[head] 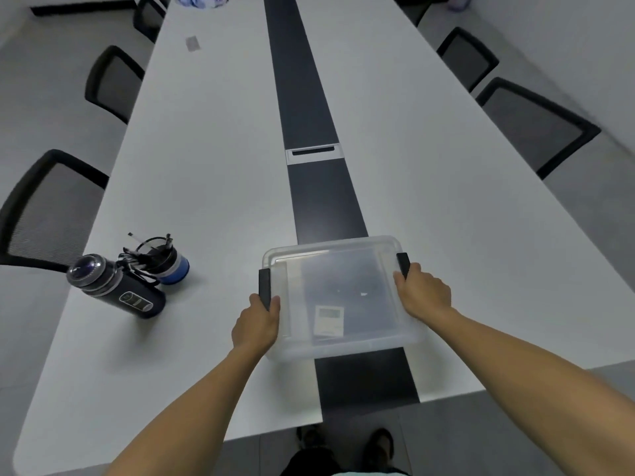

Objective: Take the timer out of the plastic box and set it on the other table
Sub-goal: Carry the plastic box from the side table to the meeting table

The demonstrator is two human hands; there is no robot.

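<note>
A clear plastic box (347, 348) with its lid on rests near the front end of a long white table (213, 166), over the table's dark centre strip. Through the lid I see a small white timer (329, 320) lying inside, toward the near side. My left hand (256, 324) grips the black latch (264, 286) on the box's left side. On the opposite side, my right hand (424, 292) holds the black latch (402, 263) there.
A dark bottle (113, 286) and a blue-based cup of pens (165, 259) stand to the left of the box. Black mesh chairs (44, 207) line both long sides of the table. A cable hatch (313, 152) sits in the centre strip.
</note>
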